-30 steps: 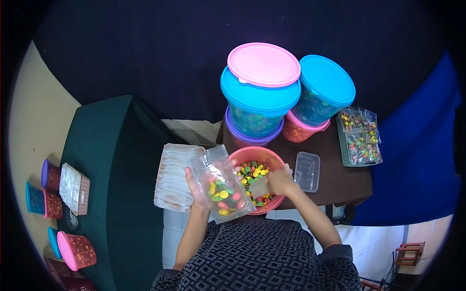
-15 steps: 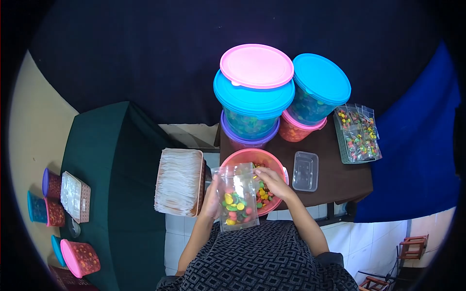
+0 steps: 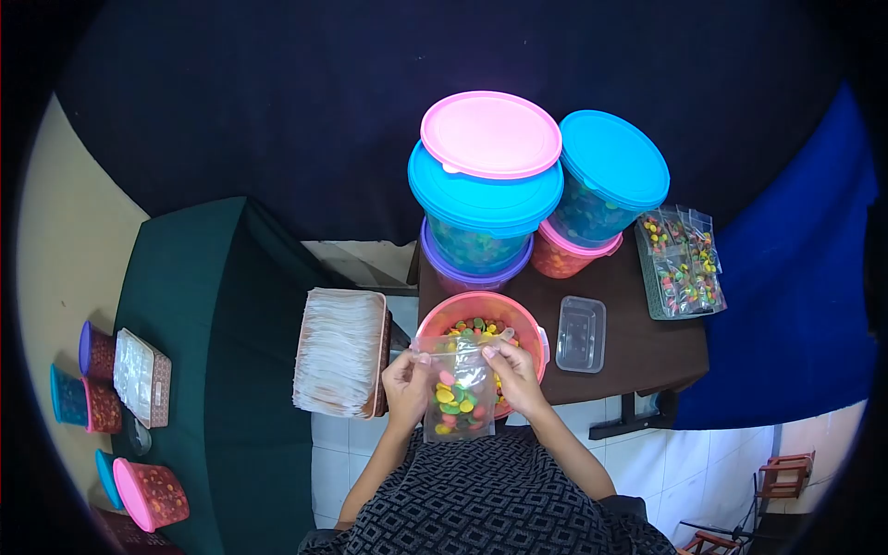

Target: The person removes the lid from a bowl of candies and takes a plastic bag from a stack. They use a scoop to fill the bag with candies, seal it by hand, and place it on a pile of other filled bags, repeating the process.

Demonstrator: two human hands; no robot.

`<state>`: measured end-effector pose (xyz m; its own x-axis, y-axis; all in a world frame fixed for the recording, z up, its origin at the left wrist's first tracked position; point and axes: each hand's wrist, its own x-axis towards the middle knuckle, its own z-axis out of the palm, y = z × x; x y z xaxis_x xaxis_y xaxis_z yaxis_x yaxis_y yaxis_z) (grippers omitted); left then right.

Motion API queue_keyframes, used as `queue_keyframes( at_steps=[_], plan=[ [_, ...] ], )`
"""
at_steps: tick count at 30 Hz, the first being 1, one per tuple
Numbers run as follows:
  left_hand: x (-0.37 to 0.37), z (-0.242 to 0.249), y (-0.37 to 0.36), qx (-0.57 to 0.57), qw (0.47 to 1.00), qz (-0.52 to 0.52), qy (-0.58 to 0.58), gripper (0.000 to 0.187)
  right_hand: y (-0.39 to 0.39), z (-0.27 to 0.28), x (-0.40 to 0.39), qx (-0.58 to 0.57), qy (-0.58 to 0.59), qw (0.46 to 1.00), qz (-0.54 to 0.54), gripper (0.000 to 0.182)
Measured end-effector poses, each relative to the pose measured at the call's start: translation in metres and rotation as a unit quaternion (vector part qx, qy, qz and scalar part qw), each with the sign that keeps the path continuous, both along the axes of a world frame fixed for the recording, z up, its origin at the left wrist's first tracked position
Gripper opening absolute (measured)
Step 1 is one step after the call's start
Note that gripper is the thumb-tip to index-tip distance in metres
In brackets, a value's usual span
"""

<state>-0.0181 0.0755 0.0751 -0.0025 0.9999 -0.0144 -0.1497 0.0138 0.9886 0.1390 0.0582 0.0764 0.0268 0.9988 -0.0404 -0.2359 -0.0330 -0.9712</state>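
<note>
A clear zip bag (image 3: pixel 460 403) partly filled with red, yellow and green candy-like pieces hangs upright in front of my body. My left hand (image 3: pixel 405 385) pinches its upper left edge between thumb and fingers. At the upper right edge, my right hand (image 3: pixel 518 377) has the same bag in a pinch. Behind the bag stands an open pink tub (image 3: pixel 435 313) holding more of the colourful pieces (image 3: pixel 476 327). The bag and my hands overlap the tub's near part. What looks like a clear scoop handle (image 3: pixel 506 334) shows among the pieces, by my right hand.
A basket of stacked flat bags (image 3: pixel 340 351) is left of the tub. Rightward on the brown table (image 3: pixel 638 356) lie a clear plastic box (image 3: pixel 581 335) and a basket of filled bags (image 3: pixel 683 264). Lidded tubs (image 3: pixel 486 199) are stacked behind. More containers stand on the green-covered table (image 3: pixel 190 314).
My left hand has moved from the bag's side up to its top left edge. My right hand is lower, and both now pinch the bag's top, held flatter between them.
</note>
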Motion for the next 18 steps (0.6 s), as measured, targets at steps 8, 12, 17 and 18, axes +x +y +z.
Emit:
queue_keyframes(
  at_steps=[8,12,17,18],
  plan=[
    [-0.001,0.002,0.000,0.054,0.997,0.036,-0.031,0.014,-0.006,0.014,-0.012,0.044,-0.032,0.997,-0.047,0.023],
    [-0.007,0.001,0.001,0.093,0.995,-0.011,0.034,0.012,-0.007,0.003,-0.016,0.025,0.016,0.998,-0.051,0.017],
    [-0.013,-0.002,0.003,0.110,0.990,-0.026,0.088,0.014,-0.007,0.005,-0.019,0.011,-0.016,0.998,-0.051,0.014],
    [-0.013,-0.001,0.003,0.105,0.991,-0.024,0.082,0.015,-0.007,0.004,-0.021,0.007,-0.023,0.998,-0.059,0.013]
  ],
)
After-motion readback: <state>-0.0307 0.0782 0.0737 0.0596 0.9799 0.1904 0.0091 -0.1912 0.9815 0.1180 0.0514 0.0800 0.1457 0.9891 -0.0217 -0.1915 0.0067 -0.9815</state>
